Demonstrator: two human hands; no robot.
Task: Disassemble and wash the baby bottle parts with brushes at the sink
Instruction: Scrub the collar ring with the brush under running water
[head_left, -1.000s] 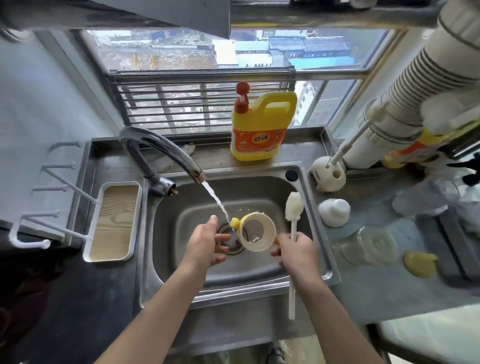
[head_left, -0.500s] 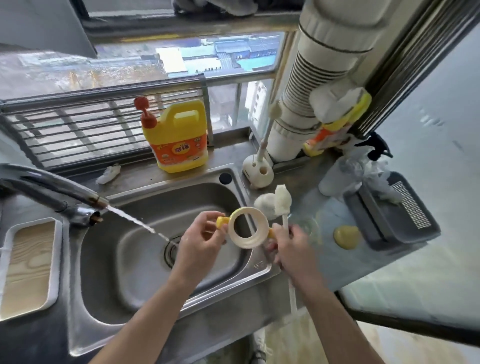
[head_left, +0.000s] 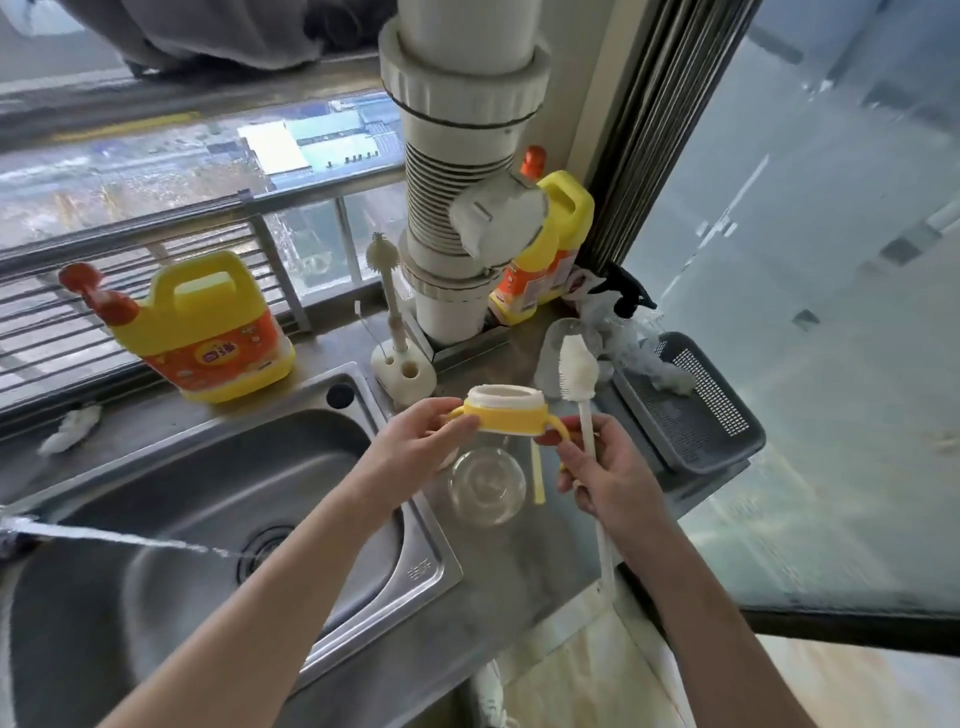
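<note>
A yellow and white bottle collar with two handles (head_left: 503, 413) hangs level above the counter, right of the sink (head_left: 218, 499). My left hand (head_left: 415, 447) pinches its left handle. My right hand (head_left: 605, 473) holds its right handle together with the stem of a white sponge bottle brush (head_left: 575, 370), whose head points up. Directly under the collar a clear glass bottle body (head_left: 485, 483) lies on the counter. A pale yellow straw-like part (head_left: 537, 475) lies beside it. Water streams from the left into the sink.
A yellow detergent jug (head_left: 208, 332) stands behind the sink. A white brush holder (head_left: 402, 374) with a nipple brush is at the back. A grey mesh basket (head_left: 691, 405) sits at the right counter edge. A thick white pipe (head_left: 467, 182) and another yellow bottle (head_left: 556, 249) fill the corner.
Both hands carried the collar and brush out from over the sink drain to the right, above the counter. The collar turned from on edge to level. The view swung right.
</note>
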